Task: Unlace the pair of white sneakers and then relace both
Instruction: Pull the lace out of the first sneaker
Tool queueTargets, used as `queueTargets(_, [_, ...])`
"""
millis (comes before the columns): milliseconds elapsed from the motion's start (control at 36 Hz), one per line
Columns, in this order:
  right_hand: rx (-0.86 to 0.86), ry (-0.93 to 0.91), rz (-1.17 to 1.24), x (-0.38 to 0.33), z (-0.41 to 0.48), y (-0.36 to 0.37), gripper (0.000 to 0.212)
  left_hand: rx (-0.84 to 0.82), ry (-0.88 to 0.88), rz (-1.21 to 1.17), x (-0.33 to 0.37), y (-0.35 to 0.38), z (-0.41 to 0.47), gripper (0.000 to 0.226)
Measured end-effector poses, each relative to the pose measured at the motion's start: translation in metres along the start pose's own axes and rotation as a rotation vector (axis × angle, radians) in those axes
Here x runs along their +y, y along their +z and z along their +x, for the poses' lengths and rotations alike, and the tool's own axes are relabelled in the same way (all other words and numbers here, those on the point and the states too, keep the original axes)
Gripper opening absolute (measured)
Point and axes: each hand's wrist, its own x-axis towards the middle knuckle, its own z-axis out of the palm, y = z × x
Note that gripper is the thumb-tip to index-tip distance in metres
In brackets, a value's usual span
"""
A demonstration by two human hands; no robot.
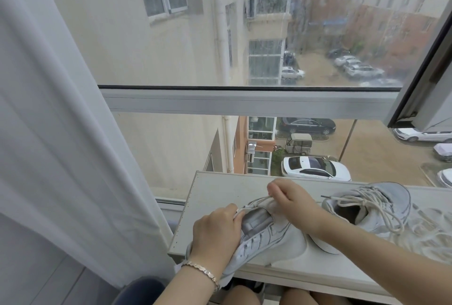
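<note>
Currently held sneaker (274,236): tilted across the front edge of the white board (220,197), its heel end taken in the left hand.
Left hand (215,229): fingers curled over the shoe's collar, by which it is gripped; a bracelet (203,271) is worn on the wrist.
Right hand (291,201): fingertips closed on the lace (256,199), which is pinched just above the tongue.
Second sneaker (381,207): set upright further right on the board, laced, with loose ends draped over its side.
Curtain (61,133): hung left of the window.
</note>
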Motion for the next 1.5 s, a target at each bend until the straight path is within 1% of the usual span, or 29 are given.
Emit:
queueTargets(83, [0.066, 0.102, 0.144, -0.003, 0.000, -0.011, 0.036, 0.008, -0.059, 0.020, -0.002, 0.000, 0.004, 0.039])
queueTargets(139, [0.141, 0.150, 0.270, -0.001, 0.004, -0.022, 0.035, 0.010, -0.083, 0.039, -0.003, 0.000, 0.007, 0.038])
queueTargets(194, [0.296, 0.186, 0.394, 0.004, 0.016, -0.040, 0.032, 0.012, -0.097, 0.047, -0.004, 0.001, 0.010, 0.038])
queueTargets(250, [0.496, 0.293, 0.608, 0.015, 0.032, -0.063, 0.032, -0.003, -0.100, 0.046, -0.003, 0.003, 0.011, 0.038])
queueTargets(278, [0.575, 0.364, 0.662, 0.022, 0.039, -0.072, 0.032, -0.015, -0.093, 0.049, -0.002, 0.004, 0.012, 0.037])
queueTargets(306, [0.614, 0.410, 0.611, 0.028, 0.042, -0.077, 0.031, -0.028, -0.084, 0.054, 0.000, 0.004, 0.012, 0.037])
queueTargets(333, [0.597, 0.430, 0.486, 0.034, 0.044, -0.078, 0.031, -0.041, -0.076, 0.055, 0.001, 0.005, 0.013, 0.036])
queueTargets(361, [0.538, 0.426, 0.360, 0.039, 0.044, -0.076, 0.033, -0.052, -0.072, 0.055, 0.002, 0.005, 0.014, 0.036])
queueTargets(417, [0.310, 0.403, 0.122, 0.045, 0.042, -0.063, 0.034, -0.062, -0.066, 0.053, 0.001, 0.005, 0.016, 0.034])
queueTargets(472, [0.103, 0.363, -0.192, 0.042, 0.038, -0.047, 0.020, -0.068, -0.055, 0.051, 0.001, 0.005, 0.017, 0.033])
queueTargets(500, [0.050, 0.312, -0.375, 0.039, 0.037, -0.041, 0.012, -0.069, -0.051, 0.048, 0.002, 0.005, 0.017, 0.033])
queueTargets(528, [0.027, 0.218, -0.522, 0.035, 0.036, -0.034, 0.017, -0.068, -0.047, 0.045, 0.002, 0.005, 0.016, 0.033])
queueTargets(556, [0.003, 0.102, -0.602, 0.030, 0.036, -0.026, 0.024, -0.066, -0.043, 0.042, 0.002, 0.005, 0.016, 0.033])
queueTargets(611, [-0.093, -0.084, -0.610, 0.017, 0.036, -0.012, 0.029, -0.062, -0.038, 0.040, 0.002, 0.006, 0.017, 0.033])
queueTargets(639, [-0.180, -0.119, -0.614, 0.011, 0.037, -0.007, 0.031, -0.060, -0.037, 0.040, 0.002, 0.006, 0.017, 0.033])
queueTargets(694, [-0.336, -0.113, -0.689, 0.005, 0.040, 0.002, 0.033, -0.057, -0.038, 0.039, 0.001, 0.006, 0.016, 0.033])
queueTargets(722, [-0.381, -0.098, -0.725, 0.004, 0.041, 0.004, 0.032, -0.056, -0.039, 0.040, 0.001, 0.006, 0.016, 0.033])
queueTargets(750, [-0.388, -0.088, -0.724, 0.004, 0.042, 0.006, 0.031, -0.057, -0.040, 0.042, 0.001, 0.007, 0.016, 0.033])
queueTargets(833, [-0.371, -0.029, -0.648, 0.002, 0.046, 0.004, 0.024, -0.053, -0.037, 0.036, 0.001, 0.007, 0.016, 0.031])
queueTargets(917, [-0.381, -0.009, -0.653, 0.002, 0.049, 0.000, 0.022, -0.046, -0.026, 0.022, 0.000, 0.007, 0.015, 0.030])
queueTargets(944, [-0.380, 0.001, -0.625, 0.004, 0.049, 0.000, 0.021, -0.044, -0.023, 0.017, 0.000, 0.007, 0.015, 0.030])
queueTargets(1000, [-0.387, 0.073, -0.483, 0.011, 0.044, 0.003, 0.020, -0.048, -0.009, 0.011, -0.001, 0.007, 0.014, 0.029])
queueTargets(1083, [-0.362, 0.149, -0.330, 0.019, 0.037, 0.016, 0.035, -0.054, 0.013, 0.007, 0.000, 0.007, 0.013, 0.030])
queueTargets(1167, [-0.188, 0.253, -0.081, 0.020, 0.038, 0.023, 0.038, -0.050, 0.020, -0.011, 0.000, 0.006, 0.013, 0.030])
queueTargets(1306, [0.106, 0.489, 0.199, 0.025, 0.048, 0.017, 0.044, -0.035, 0.024, -0.026, -0.003, 0.005, 0.013, 0.030])
queueTargets(1361, [0.176, 0.527, 0.288, 0.029, 0.048, 0.017, 0.045, -0.034, 0.028, -0.021, -0.002, 0.005, 0.013, 0.029])
queueTargets(1417, [0.197, 0.607, 0.367, 0.028, 0.048, 0.019, 0.044, -0.037, 0.035, -0.012, 0.000, 0.005, 0.012, 0.029])
queueTargets(1444, [0.211, 0.660, 0.438, 0.028, 0.049, 0.019, 0.041, -0.038, 0.038, -0.010, 0.000, 0.005, 0.012, 0.029])
queueTargets(1500, [0.245, 0.741, 0.562, 0.026, 0.050, 0.012, 0.027, -0.038, 0.028, -0.030, -0.001, 0.005, 0.011, 0.029])
